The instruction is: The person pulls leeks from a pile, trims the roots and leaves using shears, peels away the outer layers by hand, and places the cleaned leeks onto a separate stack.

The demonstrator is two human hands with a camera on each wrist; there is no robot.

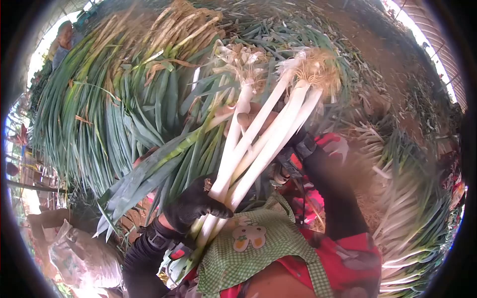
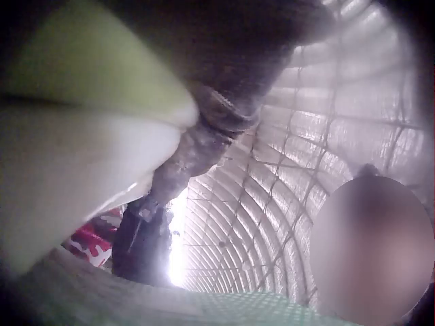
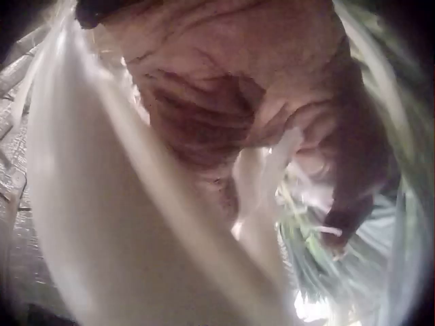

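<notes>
My left hand (image 1: 194, 206), in a dark glove, grips a bundle of leeks (image 1: 271, 136) low on their white shafts. The bundle slants up to the right, its tangled roots (image 1: 318, 69) at the top and green leaves (image 1: 159, 161) trailing left. Bare fingers of my right hand (image 1: 247, 119) show between the shafts, partly hidden by them. In the right wrist view those curled fingers pinch a thin white strip (image 3: 268, 173) beside a thick shaft (image 3: 129, 204). Pale shafts (image 2: 88, 149) pass close under the dark glove (image 2: 217, 61) in the left wrist view.
A big heap of leeks (image 1: 99, 114) lies beyond my left hand. More leeks (image 1: 407, 223) are laid in a row at right. A pale sack (image 1: 84, 256) sits at lower left, and another person (image 1: 64, 42) is at the far left. A checked apron (image 1: 258, 238) covers my lap.
</notes>
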